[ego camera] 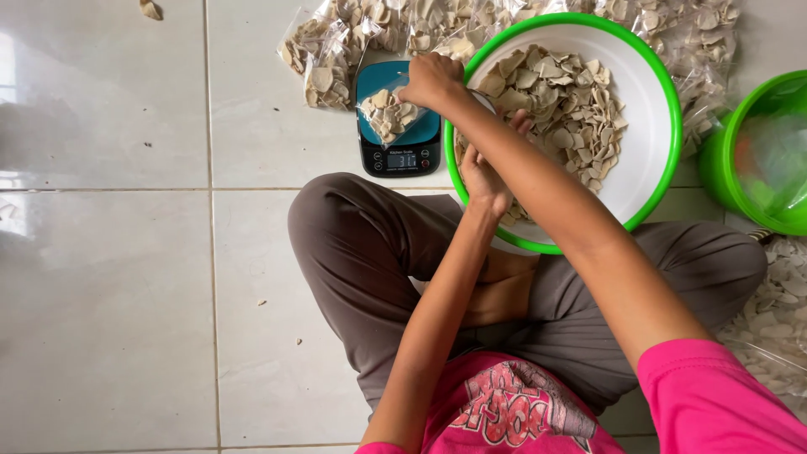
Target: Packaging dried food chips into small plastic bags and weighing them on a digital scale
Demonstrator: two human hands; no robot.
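The right hand reaches across the body to the far left, fingers curled shut on the top of a small clear bag of pale chips that sits on a digital kitchen scale. The scale stands on the tiled floor, just left of the bowl. The left hand lies under the right forearm at the near left rim of a big white bowl with a green rim; its fingers bend loosely among the loose chips heaped in the bowl, though whether it grips any cannot be told, since the forearm covers the fingertips.

There is one scale and one bag on it. One chip bowl is in view, and one green tub stands at the far right. A row of filled clear bags lies along the far side; they overlap too much to count. More bagged chips lie at the near right.
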